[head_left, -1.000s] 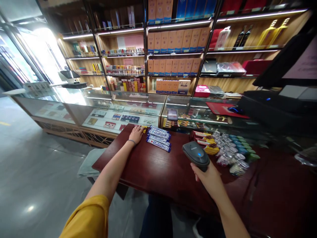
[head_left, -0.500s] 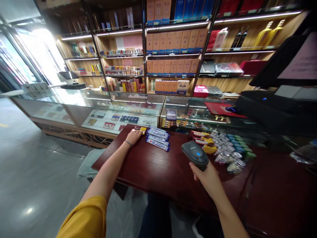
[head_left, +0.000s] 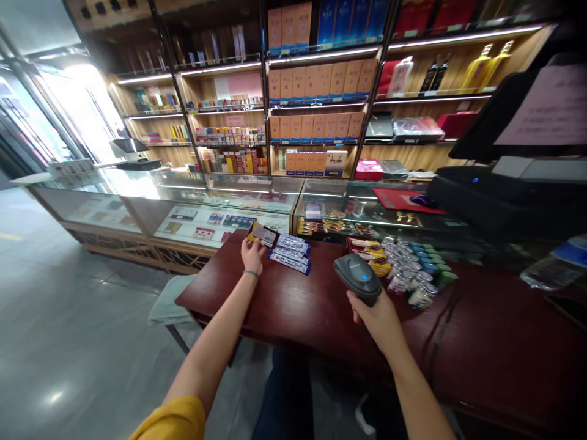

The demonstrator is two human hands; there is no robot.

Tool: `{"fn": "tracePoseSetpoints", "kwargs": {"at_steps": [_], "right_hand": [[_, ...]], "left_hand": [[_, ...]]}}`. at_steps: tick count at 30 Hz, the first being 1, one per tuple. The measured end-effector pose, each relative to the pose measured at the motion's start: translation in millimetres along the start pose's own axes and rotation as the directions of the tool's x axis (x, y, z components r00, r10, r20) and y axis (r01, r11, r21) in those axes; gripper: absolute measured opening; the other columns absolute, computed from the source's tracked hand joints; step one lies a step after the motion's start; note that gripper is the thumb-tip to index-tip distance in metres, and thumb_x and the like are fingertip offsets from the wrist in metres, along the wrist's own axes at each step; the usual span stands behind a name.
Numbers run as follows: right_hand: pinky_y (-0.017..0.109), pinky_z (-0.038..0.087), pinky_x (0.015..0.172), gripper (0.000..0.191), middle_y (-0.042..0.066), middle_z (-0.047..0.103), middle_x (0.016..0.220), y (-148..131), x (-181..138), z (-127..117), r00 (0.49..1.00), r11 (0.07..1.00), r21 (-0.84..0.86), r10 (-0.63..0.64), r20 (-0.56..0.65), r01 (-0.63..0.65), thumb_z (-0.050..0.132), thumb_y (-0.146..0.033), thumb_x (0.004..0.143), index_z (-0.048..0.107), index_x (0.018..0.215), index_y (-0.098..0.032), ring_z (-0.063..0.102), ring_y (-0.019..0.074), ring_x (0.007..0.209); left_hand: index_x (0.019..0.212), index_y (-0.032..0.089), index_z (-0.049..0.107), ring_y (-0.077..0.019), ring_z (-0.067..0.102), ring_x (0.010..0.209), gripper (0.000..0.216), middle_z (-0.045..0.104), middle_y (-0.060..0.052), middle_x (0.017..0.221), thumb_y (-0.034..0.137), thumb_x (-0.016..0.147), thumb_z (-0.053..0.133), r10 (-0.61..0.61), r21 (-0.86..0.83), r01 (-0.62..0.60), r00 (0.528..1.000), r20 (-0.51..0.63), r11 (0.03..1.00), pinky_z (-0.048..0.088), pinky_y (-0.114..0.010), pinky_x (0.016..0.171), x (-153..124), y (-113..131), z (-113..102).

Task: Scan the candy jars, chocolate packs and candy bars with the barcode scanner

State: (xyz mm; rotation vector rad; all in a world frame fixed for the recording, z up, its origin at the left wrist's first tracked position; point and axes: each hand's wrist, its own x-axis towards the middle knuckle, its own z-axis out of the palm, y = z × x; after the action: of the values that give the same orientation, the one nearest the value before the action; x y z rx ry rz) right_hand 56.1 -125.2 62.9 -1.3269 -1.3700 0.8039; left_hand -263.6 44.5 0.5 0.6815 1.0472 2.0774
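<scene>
A: Left hand status?
B: Left hand [head_left: 252,255] is pinching the left part of a flat brown-and-yellow packet with a pale printed panel [head_left: 266,235], thumb and fingertips on its near edge.
A: Packet location?
B: Far left corner of the dark red-brown wooden table [head_left: 293,311], printed panel up, just beyond the row of slim blue-and-white printed sachets [head_left: 290,261]. Can't tell if its underside touches the wood.
A: Right hand?
B: Right hand [head_left: 373,311] is wrapped round the handle of a dark grey handheld scanner with a lit blue spot [head_left: 358,275]. Scanner is above the table, head angled toward the far left.
A: Near the scanner?
B: Stacked red-and-yellow packs [head_left: 378,267] just beyond, to the right. Beside those, clear jars with silvery lids [head_left: 420,296], then blue and green cylindrical containers [head_left: 443,269]. Labels too blurred to read.
A: Behind the table?
B: Long glass-topped display counter [head_left: 238,190], goods inside.
</scene>
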Motion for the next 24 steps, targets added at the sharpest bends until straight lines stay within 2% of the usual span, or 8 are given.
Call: {"fn": "tracePoseSetpoints", "kwargs": {"at_steps": [3, 7, 12, 18, 24], "right_hand": [[0.028, 0.046, 0.045, 0.042, -0.005, 0.059, 0.055, 1, -1, -5, 1.000, 1.000, 0.017, -0.002, -0.002, 0.002, 0.069, -0.053, 0.076, 0.058, 0.101, -0.020, 0.055, 0.0157, 0.041], [0.027, 0.046, 0.046, 0.037, -0.004, 0.062, 0.058, 3, -4, -12, 0.999, 1.000, 0.021, 0.012, 0.035, -0.013, 0.069, -0.049, 0.077, 0.055, 0.098, -0.021, 0.055, 0.0150, 0.041], [0.027, 0.047, 0.046, 0.038, -0.005, 0.063, 0.058, 4, -12, -12, 0.999, 0.997, -0.066, 0.035, 0.012, -0.034, 0.068, -0.047, 0.075, 0.055, 0.102, -0.023, 0.056, 0.0158, 0.040], [0.025, 0.048, 0.050, 0.039, -0.003, 0.068, 0.068, 9, -22, -7, 0.989, 0.982, -0.190, 0.041, 0.140, -0.014, 0.066, -0.040, 0.076, 0.052, 0.109, -0.026, 0.061, 0.0166, 0.046], [0.026, 0.049, 0.054, 0.037, 0.001, 0.073, 0.077, 10, -27, -4, 0.973, 0.980, -0.199, 0.030, 0.228, 0.017, 0.064, -0.035, 0.074, 0.058, 0.109, -0.025, 0.068, 0.0199, 0.057]], "left_hand": [[0.097, 0.022, 0.056, -0.0129, 0.068, 0.088, 0.015, 0.068, -0.002, 0.098, 0.017, 0.086, 0.065, -0.211, -0.272, 0.213, 0.977, 0.036, 0.939, 0.058, -0.040, 0.091, -35, -19, 20], [0.096, 0.023, 0.056, -0.0098, 0.068, 0.085, 0.013, 0.069, -0.001, 0.096, 0.013, 0.090, 0.062, -0.323, -0.407, 0.311, 0.946, 0.042, 0.859, 0.057, -0.037, 0.096, -72, -39, 40], [0.094, 0.023, 0.057, -0.0096, 0.069, 0.088, 0.015, 0.070, 0.000, 0.097, 0.011, 0.089, 0.064, -0.347, -0.375, 0.346, 0.936, 0.067, 0.860, 0.055, -0.037, 0.100, -84, -46, 46], [0.091, 0.022, 0.056, -0.0087, 0.068, 0.085, 0.014, 0.069, 0.001, 0.093, 0.013, 0.089, 0.065, -0.358, -0.337, 0.359, 0.931, 0.066, 0.870, 0.055, -0.037, 0.100, -79, -44, 38], [0.097, 0.024, 0.056, -0.0129, 0.069, 0.101, 0.015, 0.069, -0.001, 0.101, 0.018, 0.088, 0.066, -0.308, -0.273, 0.322, 0.947, 0.093, 0.907, 0.054, -0.040, 0.103, -76, -53, 35]]}}
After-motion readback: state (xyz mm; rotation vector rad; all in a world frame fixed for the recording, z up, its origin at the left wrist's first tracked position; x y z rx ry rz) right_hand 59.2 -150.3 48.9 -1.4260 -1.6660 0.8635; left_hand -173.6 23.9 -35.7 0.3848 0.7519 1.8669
